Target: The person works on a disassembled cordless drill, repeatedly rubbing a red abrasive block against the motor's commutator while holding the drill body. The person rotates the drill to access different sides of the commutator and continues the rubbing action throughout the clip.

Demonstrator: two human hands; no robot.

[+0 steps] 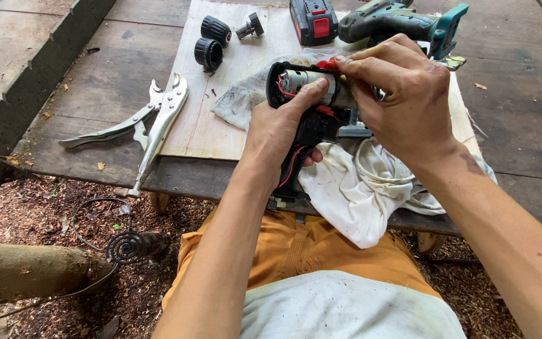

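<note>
An opened cordless drill body (308,119), black with a silver motor and red wires showing, is held upright above a dirty white cloth (359,188). My left hand (277,129) grips its handle, thumb lying against the motor. My right hand (403,94) covers the drill's front end, fingertips pinching at a red part on top of the motor. Both hands are over the near edge of a light plywood board (221,119).
Locking pliers (152,122) lie at the board's left edge. Two black chuck parts (211,41), a small metal piece (249,26), a red-and-black battery (313,21) and a teal drill (409,22) sit at the back. A dark wooden table (522,107) carries everything; wood chips cover the ground.
</note>
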